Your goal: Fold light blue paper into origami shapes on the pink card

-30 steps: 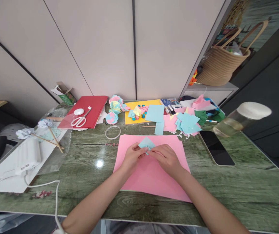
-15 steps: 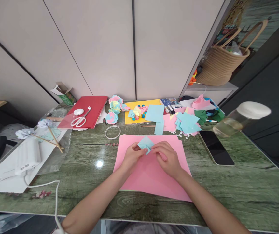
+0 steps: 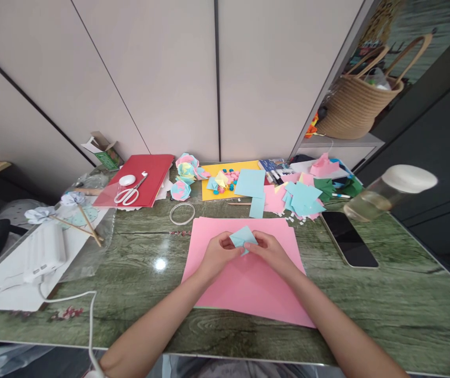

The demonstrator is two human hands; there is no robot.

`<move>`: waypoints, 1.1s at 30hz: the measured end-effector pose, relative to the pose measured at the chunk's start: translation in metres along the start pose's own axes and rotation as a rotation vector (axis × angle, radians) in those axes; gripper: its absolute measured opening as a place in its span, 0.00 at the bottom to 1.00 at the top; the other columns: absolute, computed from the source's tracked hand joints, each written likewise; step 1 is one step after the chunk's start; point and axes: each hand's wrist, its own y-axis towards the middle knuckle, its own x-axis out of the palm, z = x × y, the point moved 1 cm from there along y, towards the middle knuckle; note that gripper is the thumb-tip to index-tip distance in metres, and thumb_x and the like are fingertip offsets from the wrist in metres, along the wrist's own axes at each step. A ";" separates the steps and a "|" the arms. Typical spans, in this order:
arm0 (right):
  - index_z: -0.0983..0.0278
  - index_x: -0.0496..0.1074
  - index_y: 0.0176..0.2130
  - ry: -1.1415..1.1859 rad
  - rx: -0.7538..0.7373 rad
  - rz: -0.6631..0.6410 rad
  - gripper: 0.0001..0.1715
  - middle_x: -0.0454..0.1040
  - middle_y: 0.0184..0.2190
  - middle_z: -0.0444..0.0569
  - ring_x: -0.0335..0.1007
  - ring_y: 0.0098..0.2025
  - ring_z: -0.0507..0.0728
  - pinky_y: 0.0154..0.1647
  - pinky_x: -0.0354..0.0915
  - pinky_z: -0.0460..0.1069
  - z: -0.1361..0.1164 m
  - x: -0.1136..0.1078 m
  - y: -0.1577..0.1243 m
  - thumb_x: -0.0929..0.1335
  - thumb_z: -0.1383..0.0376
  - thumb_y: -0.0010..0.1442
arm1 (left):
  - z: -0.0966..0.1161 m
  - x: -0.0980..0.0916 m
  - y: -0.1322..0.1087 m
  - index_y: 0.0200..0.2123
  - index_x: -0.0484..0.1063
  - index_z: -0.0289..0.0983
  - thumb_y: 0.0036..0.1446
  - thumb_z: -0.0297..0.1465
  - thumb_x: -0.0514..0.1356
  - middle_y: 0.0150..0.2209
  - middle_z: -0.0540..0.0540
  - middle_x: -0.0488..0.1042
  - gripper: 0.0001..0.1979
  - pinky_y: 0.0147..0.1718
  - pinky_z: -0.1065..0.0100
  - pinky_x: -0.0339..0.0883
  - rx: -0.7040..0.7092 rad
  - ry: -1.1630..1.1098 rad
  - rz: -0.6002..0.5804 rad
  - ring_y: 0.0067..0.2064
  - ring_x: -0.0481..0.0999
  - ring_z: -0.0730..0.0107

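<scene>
A small folded piece of light blue paper [image 3: 243, 235] is held between both hands, with one corner pointing up. My left hand [image 3: 219, 253] pinches its left side, thumb in front. From the right, my right hand [image 3: 269, 250] grips it too, its thumb pressed on the front near the lower folds. Fingers behind the paper are partly hidden. Under the hands lies a stack of pink paper sheets [image 3: 244, 289] on the green table [image 3: 138, 315].
Behind are paper balls [image 3: 180, 190], a yellow sheet [image 3: 209, 195] with small beads, and blue paper squares [image 3: 305, 198]. White scissors [image 3: 127, 196] rest on a red folder [image 3: 154, 178]. At right are a phone [image 3: 348, 239] and a bottle [image 3: 382, 194]; at left, a white power strip [image 3: 45, 252].
My right hand has closed onto the right side of the folded paper, where its fingers were loose before. The paper has shifted slightly right and down.
</scene>
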 end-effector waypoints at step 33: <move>0.67 0.71 0.33 -0.096 0.040 -0.013 0.15 0.71 0.29 0.46 0.64 0.32 0.55 0.33 0.59 0.48 0.006 -0.004 0.003 0.67 0.57 0.51 | -0.004 -0.007 0.004 0.29 0.72 0.34 0.40 0.28 0.65 0.26 0.49 0.72 0.10 0.29 0.72 0.61 0.010 0.076 0.039 0.29 0.69 0.72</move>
